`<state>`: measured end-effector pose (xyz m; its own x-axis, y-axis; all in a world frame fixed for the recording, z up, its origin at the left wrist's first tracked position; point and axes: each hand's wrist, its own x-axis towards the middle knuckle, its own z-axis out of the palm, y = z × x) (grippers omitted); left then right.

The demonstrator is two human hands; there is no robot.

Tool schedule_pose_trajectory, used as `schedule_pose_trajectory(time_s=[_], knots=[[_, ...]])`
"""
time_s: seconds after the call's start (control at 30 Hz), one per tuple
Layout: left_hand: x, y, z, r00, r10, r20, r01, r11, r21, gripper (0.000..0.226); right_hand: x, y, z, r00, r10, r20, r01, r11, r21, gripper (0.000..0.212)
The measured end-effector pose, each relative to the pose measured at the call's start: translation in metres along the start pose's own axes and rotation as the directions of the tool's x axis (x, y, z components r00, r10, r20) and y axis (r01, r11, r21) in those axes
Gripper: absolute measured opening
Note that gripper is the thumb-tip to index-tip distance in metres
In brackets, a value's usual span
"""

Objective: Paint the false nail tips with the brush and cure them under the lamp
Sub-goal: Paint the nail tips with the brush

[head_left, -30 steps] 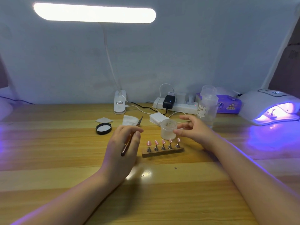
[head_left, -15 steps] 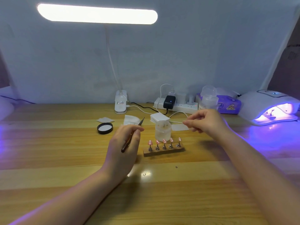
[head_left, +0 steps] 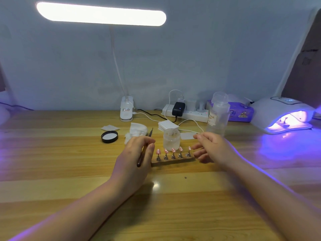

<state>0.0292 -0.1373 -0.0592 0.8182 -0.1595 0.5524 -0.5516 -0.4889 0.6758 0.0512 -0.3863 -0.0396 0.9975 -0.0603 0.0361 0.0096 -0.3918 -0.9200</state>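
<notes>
The left hand [head_left: 133, 159] grips a thin dark brush [head_left: 143, 153] beside a wooden strip [head_left: 172, 161] bearing 5 pink nail tips [head_left: 173, 150]. The right hand [head_left: 211, 148], fingers loosely spread, hovers near a frosted jar [head_left: 171, 139].

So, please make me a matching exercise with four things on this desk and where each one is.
Things:
1. brush
2. black lid
3. curing lamp
4. frosted jar

Places:
A. far right of the desk, glowing violet
B. just behind the row of nail tips
C. held in the left hand
D. flat on the desk, left of the crumpled tissue

Pairs: 1-C, 2-D, 3-A, 4-B
</notes>
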Motion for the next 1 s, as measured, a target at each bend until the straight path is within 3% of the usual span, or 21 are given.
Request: schedule_pose_trajectory(time_s=[0.13, 0.23, 0.33, 0.43, 0.5, 0.63, 0.83, 0.93, 1.0], knots=[[-0.002, -0.002, 0.0, 0.999, 0.038, 0.0, -0.038, 0.998, -0.053, 0.019, -0.004, -0.004, -0.003, 0.993, -0.021, -0.12, 0.006, 0.993, -0.119, 0.024], [-0.001, 0.002, -0.001, 0.983, 0.16, -0.094, -0.165, 0.985, -0.044, 0.012, -0.018, -0.009, -0.004, 0.902, -0.322, -0.288, 0.229, 0.922, -0.313, 0.011], [-0.002, 0.011, -0.004, 0.94, 0.318, -0.123, -0.325, 0.944, -0.046, 0.006, -0.041, -0.025, 0.013, 0.823, -0.517, -0.235, 0.495, 0.856, -0.15, 0.016], [-0.001, 0.015, -0.009, 0.896, 0.441, -0.05, -0.436, 0.897, 0.075, 0.005, -0.056, -0.037, 0.039, 0.818, -0.558, -0.138, 0.566, 0.824, 0.023, 0.028], [0.001, 0.013, -0.012, 0.899, 0.438, -0.021, -0.423, 0.878, 0.225, 0.011, -0.059, -0.034, 0.049, 0.8, -0.59, -0.114, 0.593, 0.805, -0.004, 0.034], [0.005, 0.007, -0.018, 0.955, 0.282, 0.088, -0.292, 0.864, 0.411, 0.023, -0.057, -0.022, 0.052, 0.796, -0.599, -0.086, 0.593, 0.801, -0.082, 0.037], [0.008, 0.002, -0.021, 0.922, 0.214, 0.324, -0.371, 0.73, 0.574, 0.029, -0.052, -0.016, 0.051, 0.802, -0.593, -0.076, 0.585, 0.804, -0.108, 0.035], [0.011, 0.0, -0.025, 0.876, 0.293, 0.384, -0.48, 0.617, 0.624, 0.036, -0.052, -0.015, 0.051, 0.81, -0.582, -0.072, 0.574, 0.812, -0.104, 0.035], [0.012, -0.003, -0.028, 0.869, 0.318, 0.378, -0.493, 0.607, 0.623, 0.043, -0.052, -0.016, 0.051, 0.815, -0.574, -0.078, 0.567, 0.818, -0.096, 0.036]])
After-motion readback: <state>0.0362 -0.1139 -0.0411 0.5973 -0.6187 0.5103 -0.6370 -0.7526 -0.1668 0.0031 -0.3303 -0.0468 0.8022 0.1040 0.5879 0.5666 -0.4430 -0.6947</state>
